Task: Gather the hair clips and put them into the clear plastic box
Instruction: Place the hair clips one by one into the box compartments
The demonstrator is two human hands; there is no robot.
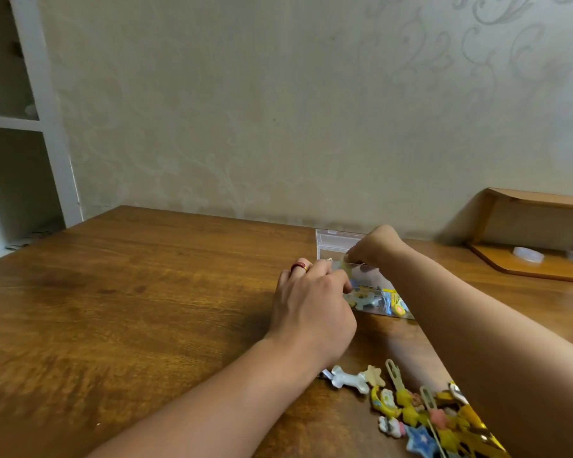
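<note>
Nearest the cam, bottom right, I see a pile of hair clips [420,414] loose on the wooden table [129,309] – white bone shape, blue star, several yellow ones, a couple w/ bare metal prongs up. My right forearm crosses over the pile's right side, hiding part of it.

Further out, left hand [311,305] sits palm down at the near-left edge of the clear plastic box [377,292], red ring w/ gold band on one finger. Fingers curled in toward the box wall; can't tell if they pinch anything – tips hidden.

Box is mid-table, right of centre, w/ clips already inside: yellow, blue, pale ones visible thru the wall. Its lid stands open behind it.

Right hand [374,249] is over the box's far side, fingertips bunched together & pointing down at the rim; something small & pale may be between them, too blurred to say.

Far right, a wood tray [526,262] against the wall; white shelving [43,110] far left.
</note>
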